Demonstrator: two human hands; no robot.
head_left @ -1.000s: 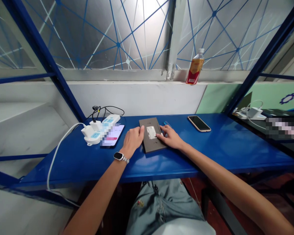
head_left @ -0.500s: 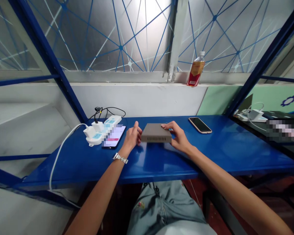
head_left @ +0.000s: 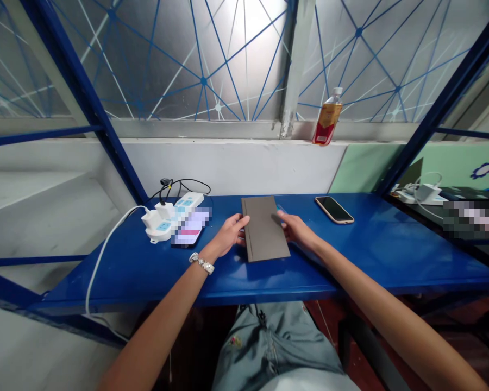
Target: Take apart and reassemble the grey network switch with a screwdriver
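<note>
A flat grey-brown box (head_left: pixel 267 231) with a plain broad face is turned toward me, over the middle of the blue desk. A narrow ridge runs down its left edge. My left hand (head_left: pixel 231 233) grips that left edge, thumb on the face and fingers behind. On the opposite side, my right hand (head_left: pixel 296 228) closes on the right edge with the thumb near the upper part. A small bit of blue shows behind the box by my right thumb; I cannot make out what it is. The box's back is hidden.
Left on the desk (head_left: pixel 155 279), a white power strip (head_left: pixel 157 234) with plugs and cables lies beside a lit phone (head_left: pixel 190 231). A dark-screened phone (head_left: pixel 334 209) lies to the right. A drink bottle (head_left: pixel 327 119) stands on the window ledge. Blue frame bars flank both sides.
The box has been tipped so its broad face points at me; the slotted side seen earlier is out of sight. My left hand has moved right and now grips its edge.
</note>
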